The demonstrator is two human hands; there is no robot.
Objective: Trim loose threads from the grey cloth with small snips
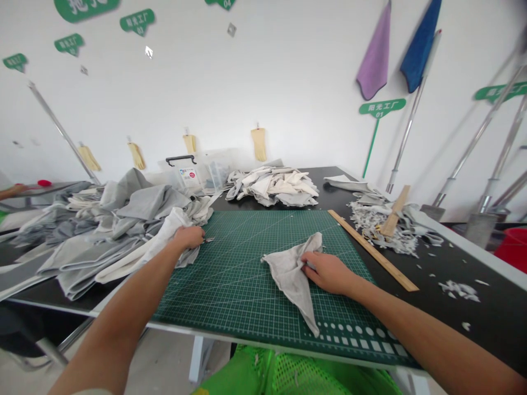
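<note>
Grey cloth scrap held by the right hand on a green cutting mat

At far left, a heap of grey fabric is piled up, with a clear plastic bin behind it, its contents unclear. The left hand is closed on bunched grey cloth, with small metal blade tips showing just beside it. A green mesh basket is seen below the table edge. The soft, creased scrap lies just left of the right hand, pinched in its curled fingers. A wooden ruler is laid along the mat's right edge, near shredded offcuts; a red tub is seen at far right.
</note>
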